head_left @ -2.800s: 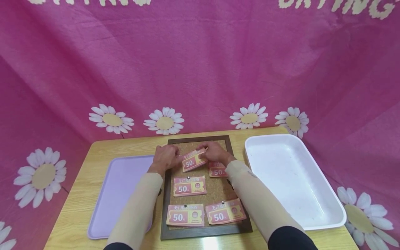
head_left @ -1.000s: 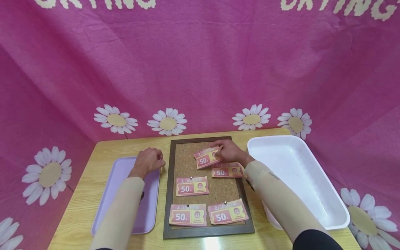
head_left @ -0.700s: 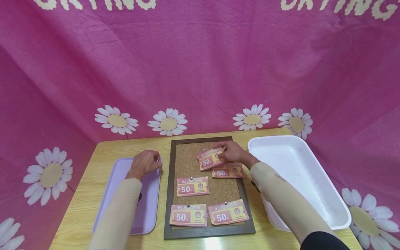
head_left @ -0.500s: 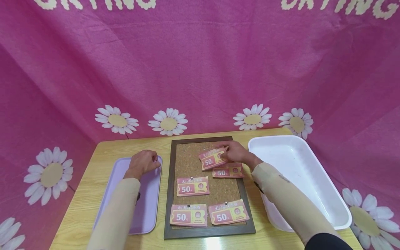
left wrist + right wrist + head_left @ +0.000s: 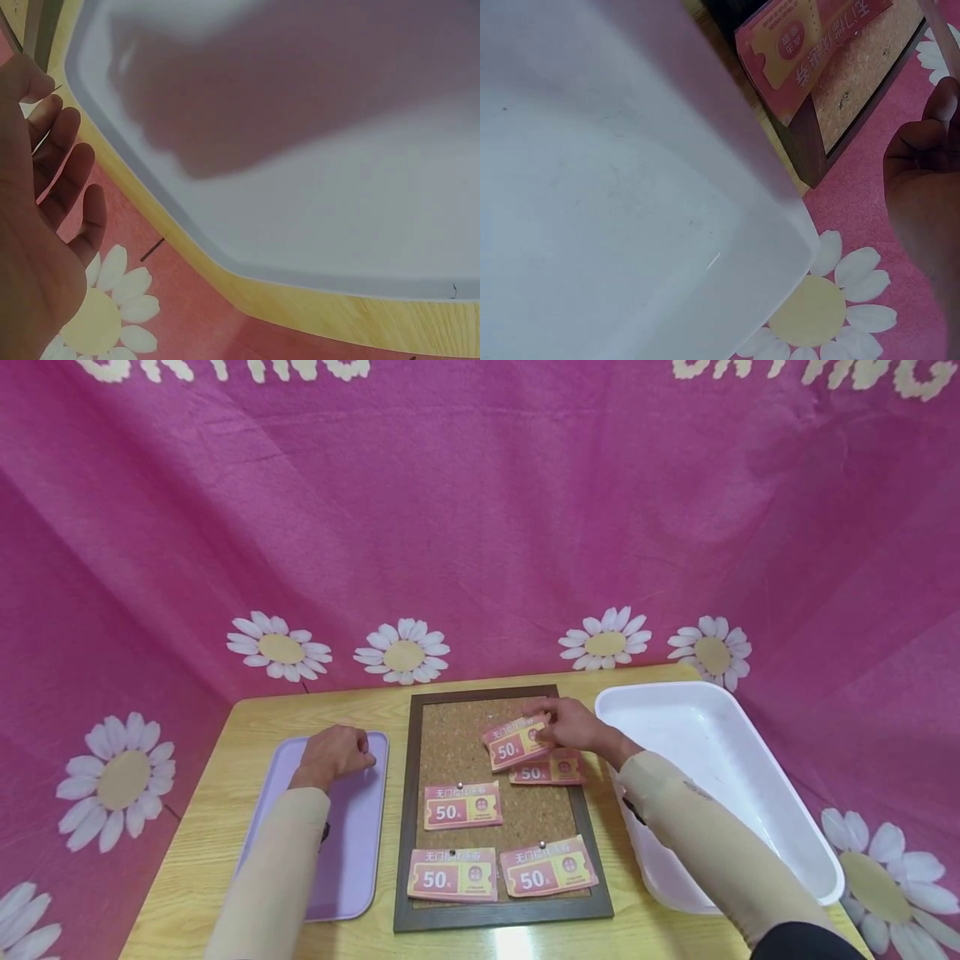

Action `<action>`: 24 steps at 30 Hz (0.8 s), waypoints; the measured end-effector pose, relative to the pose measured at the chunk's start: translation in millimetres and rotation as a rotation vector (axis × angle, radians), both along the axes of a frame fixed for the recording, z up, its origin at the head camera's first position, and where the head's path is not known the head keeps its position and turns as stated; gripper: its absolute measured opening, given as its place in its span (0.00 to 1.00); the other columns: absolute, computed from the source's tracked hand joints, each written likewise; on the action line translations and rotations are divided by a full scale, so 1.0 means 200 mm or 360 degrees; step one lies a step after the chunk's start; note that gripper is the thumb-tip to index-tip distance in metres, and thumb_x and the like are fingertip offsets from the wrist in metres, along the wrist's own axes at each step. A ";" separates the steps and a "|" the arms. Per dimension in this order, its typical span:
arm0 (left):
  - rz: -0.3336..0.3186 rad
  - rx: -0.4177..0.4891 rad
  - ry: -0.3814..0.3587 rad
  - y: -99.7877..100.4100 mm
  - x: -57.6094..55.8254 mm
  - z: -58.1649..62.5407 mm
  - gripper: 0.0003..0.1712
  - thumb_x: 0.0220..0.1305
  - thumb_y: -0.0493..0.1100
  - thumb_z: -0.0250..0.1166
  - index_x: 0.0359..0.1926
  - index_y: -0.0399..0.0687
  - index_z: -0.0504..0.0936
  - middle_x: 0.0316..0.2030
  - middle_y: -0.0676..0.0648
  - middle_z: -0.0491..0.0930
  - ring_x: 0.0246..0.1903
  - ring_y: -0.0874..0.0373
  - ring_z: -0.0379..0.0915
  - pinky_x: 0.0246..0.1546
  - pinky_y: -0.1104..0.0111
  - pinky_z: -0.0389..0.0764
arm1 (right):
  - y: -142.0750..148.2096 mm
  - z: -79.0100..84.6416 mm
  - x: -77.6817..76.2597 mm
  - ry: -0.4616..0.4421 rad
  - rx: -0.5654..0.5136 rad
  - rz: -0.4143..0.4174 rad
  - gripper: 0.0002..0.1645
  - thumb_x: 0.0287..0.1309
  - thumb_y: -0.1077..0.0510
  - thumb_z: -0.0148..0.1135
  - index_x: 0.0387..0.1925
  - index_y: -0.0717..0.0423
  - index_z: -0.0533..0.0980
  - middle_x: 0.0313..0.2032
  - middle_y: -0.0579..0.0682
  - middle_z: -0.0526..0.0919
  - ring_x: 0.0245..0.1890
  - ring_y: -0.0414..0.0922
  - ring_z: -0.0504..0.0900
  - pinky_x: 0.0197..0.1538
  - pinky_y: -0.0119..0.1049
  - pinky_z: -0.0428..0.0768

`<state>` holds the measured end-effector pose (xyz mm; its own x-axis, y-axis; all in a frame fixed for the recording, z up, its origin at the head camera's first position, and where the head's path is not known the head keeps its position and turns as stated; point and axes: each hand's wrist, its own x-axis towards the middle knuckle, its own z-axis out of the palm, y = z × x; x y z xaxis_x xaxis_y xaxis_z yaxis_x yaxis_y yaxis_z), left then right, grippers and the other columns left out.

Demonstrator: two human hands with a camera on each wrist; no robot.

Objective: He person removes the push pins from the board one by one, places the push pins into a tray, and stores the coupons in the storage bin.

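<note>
My right hand (image 5: 579,728) pinches the right side of a pink and yellow "50" coupon bundle (image 5: 510,747), lifted and tilted over the upper part of the cork board (image 5: 450,752). Partly beneath it lies another coupon bundle (image 5: 551,768) on the board's right side. Lower down, more coupons (image 5: 462,808) are fixed with round-headed pins. Above the purple tray (image 5: 348,860) is my left hand (image 5: 333,755), thumb and index finger together. In the left wrist view a thin pin point (image 5: 58,88) sticks out between those fingertips; the pin's head is hidden.
A deep white tub (image 5: 705,768) stands right of the board, under my right forearm. All of it rests on a wooden table (image 5: 255,718). Behind and beside the table hangs a pink curtain (image 5: 480,543) with daisies.
The left hand has left the board and moved left over the purple tray, edging lower. My right hand has drawn the coupon bundle rightward, now overlapping the coupons beneath.
</note>
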<state>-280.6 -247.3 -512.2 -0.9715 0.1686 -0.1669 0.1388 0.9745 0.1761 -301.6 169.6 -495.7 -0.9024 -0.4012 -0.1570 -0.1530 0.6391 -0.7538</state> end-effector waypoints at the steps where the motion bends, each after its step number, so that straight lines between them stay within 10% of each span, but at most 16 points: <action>1: 0.0001 0.0000 -0.0012 0.00 0.00 0.00 0.08 0.49 0.51 0.63 0.25 0.53 0.80 0.21 0.53 0.76 0.25 0.58 0.69 0.26 0.67 0.66 | 0.00 0.00 0.00 0.0008 0.0003 0.0001 0.27 0.53 0.60 0.66 0.58 0.52 0.76 0.39 0.54 0.78 0.29 0.43 0.74 0.30 0.35 0.74; 24: -0.0026 0.0089 0.0029 -0.09 0.06 -0.02 0.10 0.49 0.53 0.63 0.28 0.53 0.81 0.24 0.53 0.78 0.27 0.58 0.70 0.29 0.66 0.68 | 0.20 0.02 0.10 -0.0015 -0.0016 -0.0059 0.27 0.51 0.61 0.66 0.56 0.48 0.78 0.52 0.54 0.78 0.32 0.45 0.72 0.31 0.36 0.73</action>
<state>-268.8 -265.0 -516.4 -0.9713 0.1929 -0.1393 0.1581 0.9608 0.2278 -280.6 209.3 -492.2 -0.9152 -0.3693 -0.1614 -0.1225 0.6365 -0.7615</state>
